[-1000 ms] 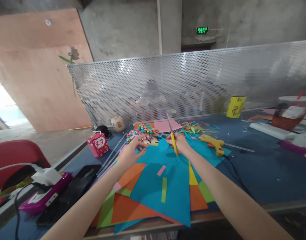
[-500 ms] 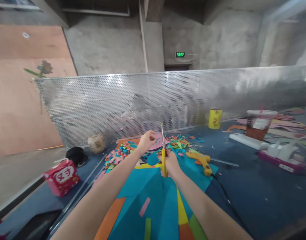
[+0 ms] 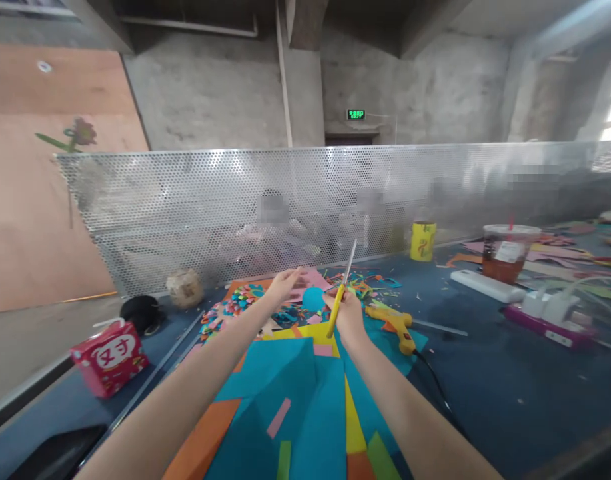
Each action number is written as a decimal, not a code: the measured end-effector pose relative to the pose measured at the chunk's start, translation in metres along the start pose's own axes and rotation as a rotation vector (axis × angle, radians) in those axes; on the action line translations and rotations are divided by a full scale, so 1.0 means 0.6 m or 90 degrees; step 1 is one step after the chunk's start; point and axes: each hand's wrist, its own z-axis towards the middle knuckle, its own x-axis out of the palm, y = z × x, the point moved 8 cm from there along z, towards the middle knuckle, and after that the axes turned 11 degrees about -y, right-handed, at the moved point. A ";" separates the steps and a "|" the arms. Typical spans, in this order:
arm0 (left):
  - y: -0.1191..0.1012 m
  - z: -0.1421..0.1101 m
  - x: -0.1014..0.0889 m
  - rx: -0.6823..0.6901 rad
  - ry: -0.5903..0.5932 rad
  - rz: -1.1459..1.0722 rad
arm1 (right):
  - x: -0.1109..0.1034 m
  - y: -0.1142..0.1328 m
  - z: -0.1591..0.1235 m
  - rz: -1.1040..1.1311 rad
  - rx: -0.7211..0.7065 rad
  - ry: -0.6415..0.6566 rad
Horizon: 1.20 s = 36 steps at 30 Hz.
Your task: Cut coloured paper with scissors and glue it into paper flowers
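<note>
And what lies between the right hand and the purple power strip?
Head view: from the right hand outward, the yellow glue gun, partly over blue paper, its pale stick, then blue tabletop to the power strip.

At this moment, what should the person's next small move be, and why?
Probably bring the left hand over to the blue disc and grip its edge. The right hand holds the yellow-handled scissors and seems to have the disc at its fingertips too, while the left is apart from it, near the colored scraps, with nothing clearly held.
</note>
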 end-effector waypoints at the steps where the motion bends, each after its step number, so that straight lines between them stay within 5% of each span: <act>1: 0.003 -0.024 -0.014 -0.023 0.004 -0.008 | 0.008 -0.002 -0.005 0.010 0.010 0.023; 7: 0.013 -0.166 -0.075 -0.059 -0.016 -0.035 | 0.065 -0.019 -0.068 0.019 0.061 0.189; 15: -0.032 -0.255 -0.160 0.024 -0.156 -0.064 | 0.103 -0.018 -0.142 -0.092 0.011 0.388; 21: -0.030 -0.277 -0.185 0.063 -0.211 -0.156 | 0.100 -0.002 -0.170 -0.334 -0.230 0.427; 29: -0.001 -0.289 -0.212 0.077 -0.269 -0.184 | 0.099 -0.035 -0.179 -0.436 -0.213 0.498; 36: 0.004 -0.299 -0.201 0.021 -0.258 -0.222 | 0.103 -0.065 -0.185 -0.409 -0.167 0.551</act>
